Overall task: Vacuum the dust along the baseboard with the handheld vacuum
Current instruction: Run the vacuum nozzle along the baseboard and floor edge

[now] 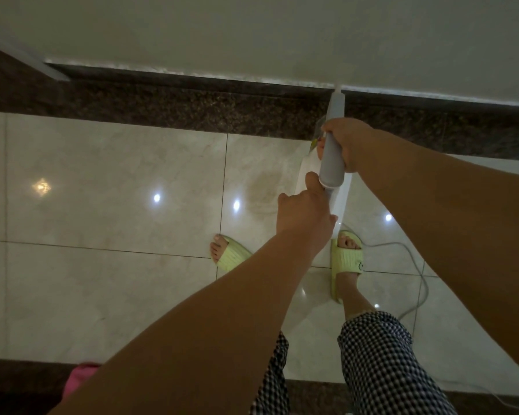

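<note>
The fingers of the left hand curl round the lower white body of the vacuum, and the right hand wraps its fingers round the grey handle further up, so both hands hold the one tool. At the far left a pink thing lies on the dark floor border, too dim to tell what it is. Pale glossy floor tiles carry bright spots of reflected light and a brownish stain just left of the vacuum. A foot in a green slipper stands below the left hand. The vacuum points away from the person, its narrow nozzle crossing the dark speckled baseboard and touching its top edge where the white wall begins. To the right stands the other green slipper, with checked trousers above it, and a thin grey cord loops over the tiles beside that foot.
</note>
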A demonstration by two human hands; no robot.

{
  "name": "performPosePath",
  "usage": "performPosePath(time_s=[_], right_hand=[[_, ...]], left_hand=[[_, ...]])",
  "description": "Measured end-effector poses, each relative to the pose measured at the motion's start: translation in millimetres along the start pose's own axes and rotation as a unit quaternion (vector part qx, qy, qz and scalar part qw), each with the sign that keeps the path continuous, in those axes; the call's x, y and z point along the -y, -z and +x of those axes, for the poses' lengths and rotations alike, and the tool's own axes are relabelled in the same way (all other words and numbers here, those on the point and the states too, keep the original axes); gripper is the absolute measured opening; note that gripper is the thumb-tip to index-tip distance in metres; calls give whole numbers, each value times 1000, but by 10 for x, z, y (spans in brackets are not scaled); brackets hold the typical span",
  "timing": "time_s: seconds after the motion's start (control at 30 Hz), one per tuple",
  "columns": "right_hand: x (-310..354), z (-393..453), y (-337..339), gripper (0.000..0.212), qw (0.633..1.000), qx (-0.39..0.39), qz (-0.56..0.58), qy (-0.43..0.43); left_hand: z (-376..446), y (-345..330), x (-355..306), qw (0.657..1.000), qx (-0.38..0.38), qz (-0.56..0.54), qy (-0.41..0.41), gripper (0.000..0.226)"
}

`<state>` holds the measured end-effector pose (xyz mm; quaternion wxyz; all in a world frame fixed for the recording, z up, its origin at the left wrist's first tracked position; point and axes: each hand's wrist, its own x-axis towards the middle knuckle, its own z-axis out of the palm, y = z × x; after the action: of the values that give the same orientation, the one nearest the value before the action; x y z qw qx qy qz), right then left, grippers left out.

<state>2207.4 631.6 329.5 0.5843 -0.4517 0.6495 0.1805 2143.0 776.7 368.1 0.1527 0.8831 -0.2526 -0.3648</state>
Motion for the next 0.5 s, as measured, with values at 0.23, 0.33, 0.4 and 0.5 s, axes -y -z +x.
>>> performPosePath(time_s=[0.23, 0.33, 0.4, 0.5], right_hand=[[-8, -22, -63, 42, 1000, 9, 8, -4], [-5, -26, -92, 38, 1000, 19, 20, -10], [-4, -41, -113, 36, 999, 20, 22, -10], [-13, -48, -152, 36, 1000, 19, 22, -9]], left_hand=[[-33, 28, 57, 1000, 2, -10, 5, 52], [-39, 37, 85, 1000, 2, -8, 5, 52], [-45, 48, 102, 1000, -1, -3, 4, 53], [-56, 70, 130, 1000, 2, -6, 4, 53]])
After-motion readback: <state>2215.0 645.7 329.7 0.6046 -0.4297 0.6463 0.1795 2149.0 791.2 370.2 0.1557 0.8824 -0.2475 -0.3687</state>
